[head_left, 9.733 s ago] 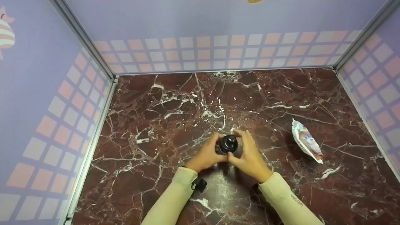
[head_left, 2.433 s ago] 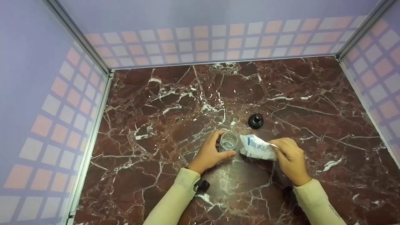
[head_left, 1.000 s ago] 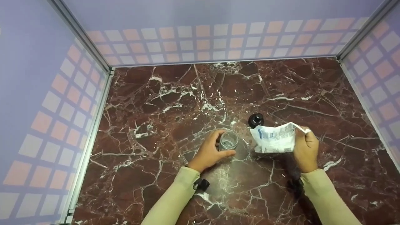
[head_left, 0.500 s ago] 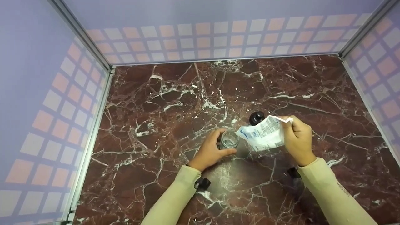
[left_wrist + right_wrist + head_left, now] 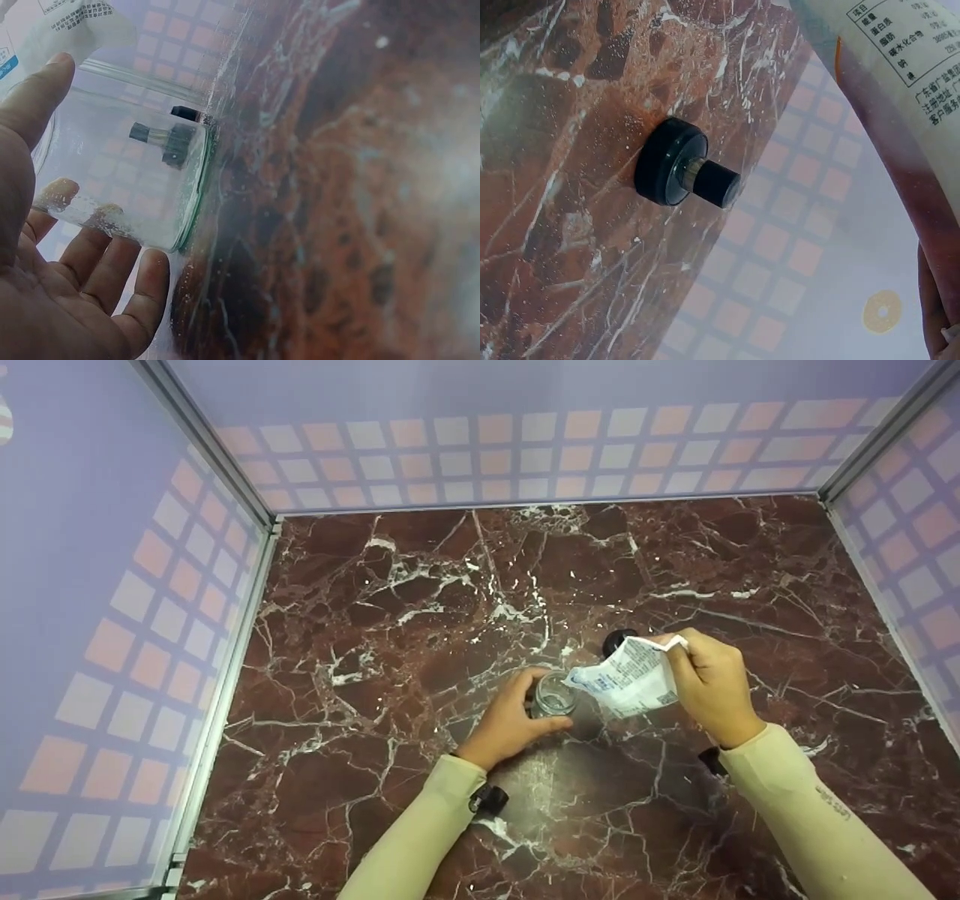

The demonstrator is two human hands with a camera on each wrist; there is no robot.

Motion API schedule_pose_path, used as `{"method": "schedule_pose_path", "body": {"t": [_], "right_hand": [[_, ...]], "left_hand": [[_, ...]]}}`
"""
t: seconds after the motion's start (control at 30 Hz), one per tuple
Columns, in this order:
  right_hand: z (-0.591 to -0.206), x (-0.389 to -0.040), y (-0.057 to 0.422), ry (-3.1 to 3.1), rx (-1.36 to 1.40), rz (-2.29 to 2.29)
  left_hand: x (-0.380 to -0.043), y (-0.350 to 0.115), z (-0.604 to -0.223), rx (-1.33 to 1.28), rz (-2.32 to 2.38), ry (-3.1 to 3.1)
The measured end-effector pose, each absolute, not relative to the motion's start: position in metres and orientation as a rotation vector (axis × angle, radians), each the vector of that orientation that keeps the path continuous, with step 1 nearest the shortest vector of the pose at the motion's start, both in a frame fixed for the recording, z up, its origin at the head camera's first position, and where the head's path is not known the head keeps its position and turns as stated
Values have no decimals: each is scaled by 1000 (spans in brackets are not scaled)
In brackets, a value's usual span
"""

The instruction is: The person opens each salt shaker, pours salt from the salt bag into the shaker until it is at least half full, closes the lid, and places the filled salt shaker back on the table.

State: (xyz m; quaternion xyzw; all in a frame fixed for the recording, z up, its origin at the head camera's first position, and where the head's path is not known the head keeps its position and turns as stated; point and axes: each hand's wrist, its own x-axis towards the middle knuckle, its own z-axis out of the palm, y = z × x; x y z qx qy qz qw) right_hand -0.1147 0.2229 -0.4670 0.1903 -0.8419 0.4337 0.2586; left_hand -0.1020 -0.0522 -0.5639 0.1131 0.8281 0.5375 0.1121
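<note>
My left hand grips a clear glass jar standing upright on the table, thumb on the near side and fingers round the far side. White grains cling to the inside of the jar in the left wrist view. My right hand pinches the top end of a white salt bag, printed with blue and grey text. The bag tilts down leftward, its corner at the jar's mouth. Behind the bag, a black knobbed lid is partly hidden; the right wrist view shows this lid whole.
The dark red marbled table has white specks scattered over its middle. Purple walls with pink and white squares enclose it at the back and both sides. A black wrist camera sits on the left sleeve.
Earlier the lid was on the jar, with both hands there, and the bag lay at the right. Over the last second my right hand has brought the bag leftward to the jar's mouth.
</note>
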Motion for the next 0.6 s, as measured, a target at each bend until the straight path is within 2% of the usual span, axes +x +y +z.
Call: {"method": "schedule_pose_path", "body": {"t": [0.6], "right_hand": [[-449, -123, 221, -2346, 754, 796]], "left_hand": [[-101, -53, -565, 331, 1565, 2439]]}}
